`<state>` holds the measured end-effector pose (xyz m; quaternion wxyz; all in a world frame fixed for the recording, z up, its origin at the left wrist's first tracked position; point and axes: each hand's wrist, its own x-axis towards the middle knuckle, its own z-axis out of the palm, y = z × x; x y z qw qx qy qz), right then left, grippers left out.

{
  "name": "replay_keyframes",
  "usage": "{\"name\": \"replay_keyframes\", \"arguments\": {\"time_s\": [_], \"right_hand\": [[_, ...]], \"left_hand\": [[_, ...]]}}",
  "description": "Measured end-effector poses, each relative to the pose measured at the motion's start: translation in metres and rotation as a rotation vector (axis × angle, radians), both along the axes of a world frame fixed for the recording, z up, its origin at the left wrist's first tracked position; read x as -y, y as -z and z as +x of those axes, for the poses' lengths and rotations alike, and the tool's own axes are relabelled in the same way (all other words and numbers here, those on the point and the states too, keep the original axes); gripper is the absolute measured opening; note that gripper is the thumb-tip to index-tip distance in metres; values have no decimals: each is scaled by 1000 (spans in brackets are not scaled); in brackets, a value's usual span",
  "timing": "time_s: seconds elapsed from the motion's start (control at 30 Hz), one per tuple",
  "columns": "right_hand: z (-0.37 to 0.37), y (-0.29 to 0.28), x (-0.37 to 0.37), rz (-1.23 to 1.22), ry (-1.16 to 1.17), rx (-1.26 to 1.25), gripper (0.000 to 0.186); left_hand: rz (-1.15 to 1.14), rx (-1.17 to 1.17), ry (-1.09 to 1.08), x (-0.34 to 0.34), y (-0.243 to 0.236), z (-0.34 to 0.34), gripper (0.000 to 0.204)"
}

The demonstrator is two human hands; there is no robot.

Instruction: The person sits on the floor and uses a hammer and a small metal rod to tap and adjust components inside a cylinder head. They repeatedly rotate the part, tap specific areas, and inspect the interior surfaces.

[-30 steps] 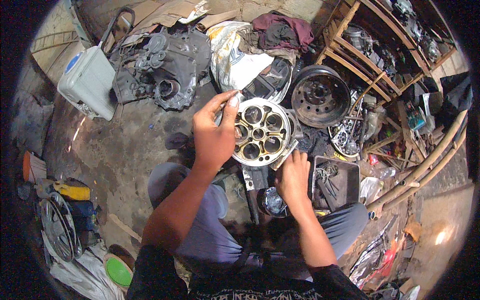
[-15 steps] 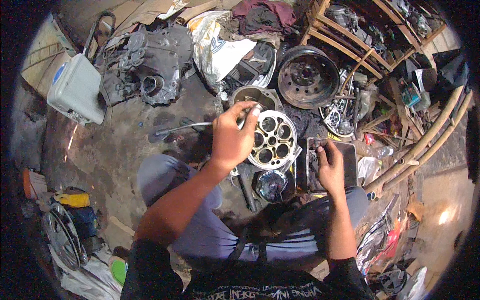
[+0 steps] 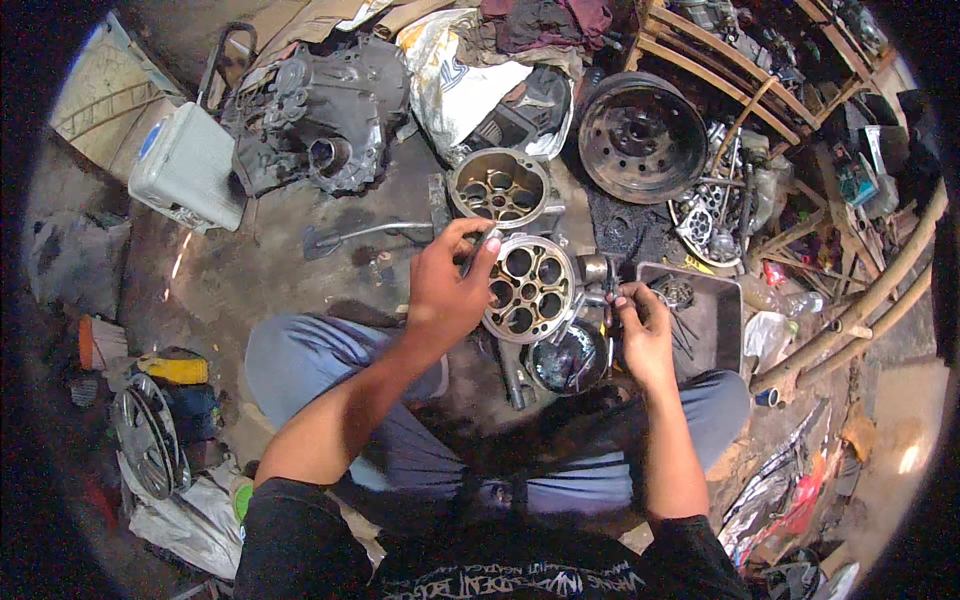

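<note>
My left hand (image 3: pixel 450 285) is closed at the left rim of a round silver cylinder block (image 3: pixel 530 290), which has several bores in a ring and holds it tilted up. My right hand (image 3: pixel 645 335) pinches a small dark metal part between thumb and fingers, just right of the block; its exact kind is unclear. Behind my left hand lies a second round metal housing (image 3: pixel 497 180) with similar holes. A bowl of dark, shiny liquid (image 3: pixel 568 358) sits below the block. Right of it stands a rectangular metal tray (image 3: pixel 718 320) with small metal parts inside.
A steel wheel rim (image 3: pixel 643 137) lies behind the tray, with a round dish of metal parts (image 3: pixel 708 225) beside it. A gearbox casing (image 3: pixel 330 115) and a grey plastic container (image 3: pixel 188 165) stand at the far left. Bamboo poles (image 3: pixel 860 290) edge the right side.
My right hand has come out of the tray to the left, holding a small metal part. My left hand and the cylinder block have shifted slightly nearer, uncovering the housing behind. The view has turned a little.
</note>
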<state>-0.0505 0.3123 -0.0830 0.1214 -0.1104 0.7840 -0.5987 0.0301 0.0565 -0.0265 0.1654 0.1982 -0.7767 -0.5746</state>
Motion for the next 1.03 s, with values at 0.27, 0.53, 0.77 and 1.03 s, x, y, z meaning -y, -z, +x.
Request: {"name": "replay_keyframes", "arguments": {"time_s": [0.27,0.53,0.77,1.03], "right_hand": [[1,-18,9,-157,-2,72,10],[0,-3,11,-78,-52,1,12],[6,4,15,-216,-77,109,7],[11,-4,19,-370,10,275,12]], "left_hand": [[125,-211,-238,-16,38,12,22],[-223,1,-137,4,38,5,24],[-304,145,-31,1,6,6,37],[-424,110,38,-1,5,7,40]]}}
